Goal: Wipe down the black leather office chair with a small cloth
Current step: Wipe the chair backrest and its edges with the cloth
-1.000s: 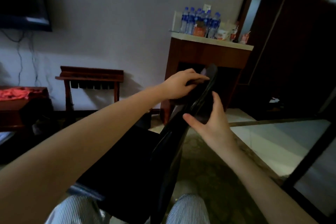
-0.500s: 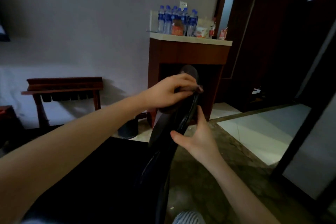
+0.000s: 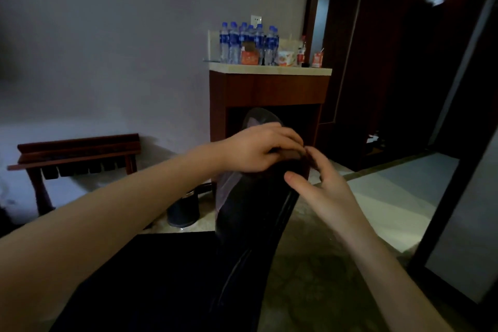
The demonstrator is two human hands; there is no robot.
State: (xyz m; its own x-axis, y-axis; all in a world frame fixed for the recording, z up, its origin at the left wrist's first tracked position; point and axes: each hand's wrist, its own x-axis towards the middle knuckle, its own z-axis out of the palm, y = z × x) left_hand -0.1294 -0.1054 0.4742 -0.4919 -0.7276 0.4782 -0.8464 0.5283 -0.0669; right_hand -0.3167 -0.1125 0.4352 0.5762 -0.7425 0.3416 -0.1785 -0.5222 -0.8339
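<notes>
Glossy black leather chair (image 3: pixel 250 210), backrest upright; dark cloth (image 3: pixel 292 155) atop.

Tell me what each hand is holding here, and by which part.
The left hand pinches a small dark wad, apparently the cloth, against the chair back near its top edge. The right hand is open, holding nothing.

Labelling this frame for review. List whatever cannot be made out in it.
Small dark cloth: head view, mostly under the left hand gripping it.
Black leather office chair: head view, base cut off by bottom edge.
Blue-labelled plastic water bottles: head view, print too small.
</notes>
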